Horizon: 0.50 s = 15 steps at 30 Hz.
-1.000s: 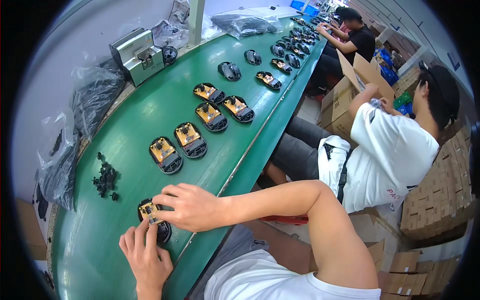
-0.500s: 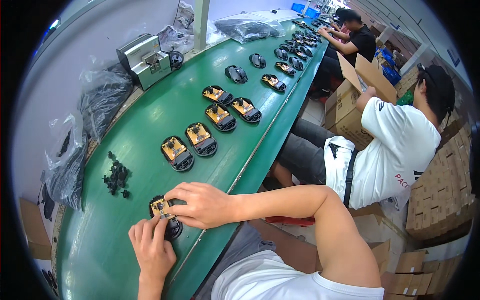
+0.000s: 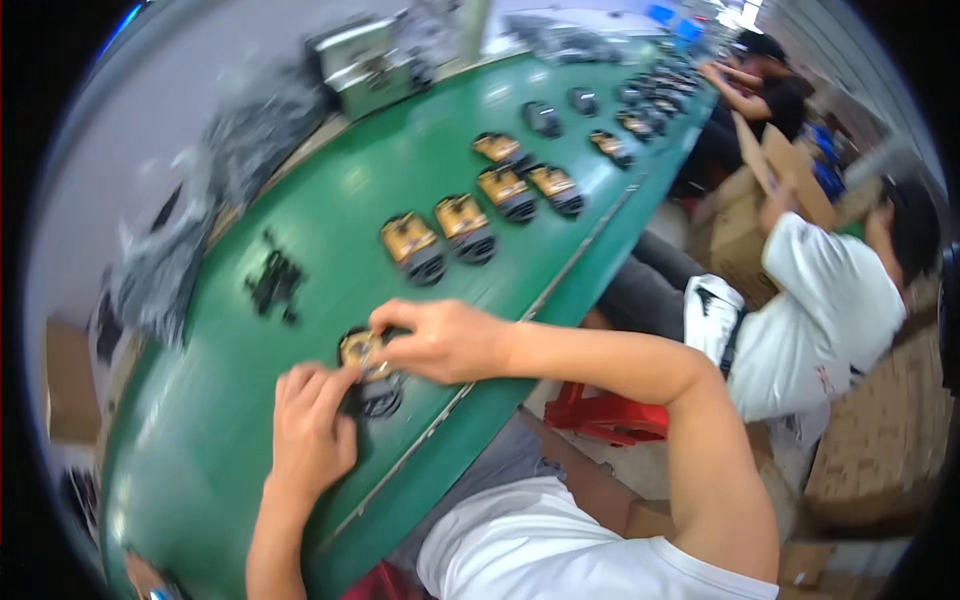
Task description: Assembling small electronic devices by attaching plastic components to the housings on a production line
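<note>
An opened computer mouse (image 3: 381, 396), with a tan circuit board on its black base, lies on the green work surface before me. My left hand (image 3: 312, 425) is at its left side, with the index fingertip and thumb against it and the other fingers curled. From the right, my right hand (image 3: 445, 340) grips the mouse's upper edge, thumb and fingers bent over the board. Any small part between my fingertips is hidden or blurred. A cluster of small black parts (image 3: 274, 285) lies beyond my left hand.
Several more opened mice (image 3: 412, 248) are spread up the green belt (image 3: 330, 215). A metal device (image 3: 365, 70) and plastic bags (image 3: 255, 130) line the far edge. To the right sit a co-worker in a white shirt (image 3: 815, 310), a cardboard box (image 3: 745, 225) and a red stool (image 3: 605, 415).
My view has swung, so the belt and mice appear shifted right and the picture is blurred. Both hands stay at the same mouse; the red stool shows more.
</note>
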Motion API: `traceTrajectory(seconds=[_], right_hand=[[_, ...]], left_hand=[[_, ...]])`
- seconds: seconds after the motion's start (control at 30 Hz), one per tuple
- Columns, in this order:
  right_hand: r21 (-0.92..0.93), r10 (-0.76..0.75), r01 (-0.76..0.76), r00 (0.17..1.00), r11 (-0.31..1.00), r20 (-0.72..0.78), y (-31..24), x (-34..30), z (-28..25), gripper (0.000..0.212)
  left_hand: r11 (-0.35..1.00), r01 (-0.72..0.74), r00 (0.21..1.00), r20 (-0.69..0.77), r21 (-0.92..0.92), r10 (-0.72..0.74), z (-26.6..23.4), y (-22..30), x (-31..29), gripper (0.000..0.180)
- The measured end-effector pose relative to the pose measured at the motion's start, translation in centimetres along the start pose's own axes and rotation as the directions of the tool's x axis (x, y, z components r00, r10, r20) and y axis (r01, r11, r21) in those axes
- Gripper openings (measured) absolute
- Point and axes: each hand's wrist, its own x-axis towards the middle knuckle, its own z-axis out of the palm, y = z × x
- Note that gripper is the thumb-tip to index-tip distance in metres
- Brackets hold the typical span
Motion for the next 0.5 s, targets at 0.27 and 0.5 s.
traceTrajectory(seconds=[0.27,0.5], right_hand=[[-0.083,0.060,-0.051,0.993,0.995,0.106,-0.7,0.6,-1.9,0.017],[0.020,0.043,-0.044,0.999,0.999,0.022,-0.6,0.8,-0.7,0.026]], left_hand=[[0.995,0.012,0.998,-0.063,-0.100,-0.018,1.4,-1.5,0.4,0.055],[0.973,0.047,0.981,-0.173,-0.227,-0.088,1.2,-1.7,-0.1,0.049]])
